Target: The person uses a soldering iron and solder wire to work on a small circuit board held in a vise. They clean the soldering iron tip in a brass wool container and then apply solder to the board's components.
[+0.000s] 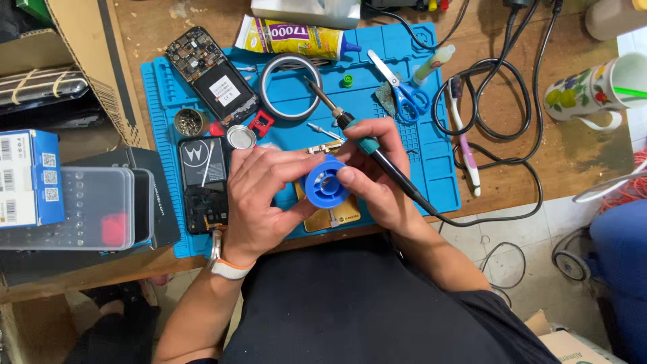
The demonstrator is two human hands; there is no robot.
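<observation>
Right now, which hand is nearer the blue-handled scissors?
Right. The right hand, holding the soldering iron, sits just below-left of the scissors. The left hand, on the blue spool, lies farther away, beyond the right hand.

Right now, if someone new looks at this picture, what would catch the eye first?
First come the two hands at the centre: the left hand and the right hand hold a small blue spool between them, and the right hand also grips a soldering iron whose tip points up and left. Beneath them lies a bright blue work mat, crowded with an opened phone, a tape roll and blue-handled scissors.
</observation>
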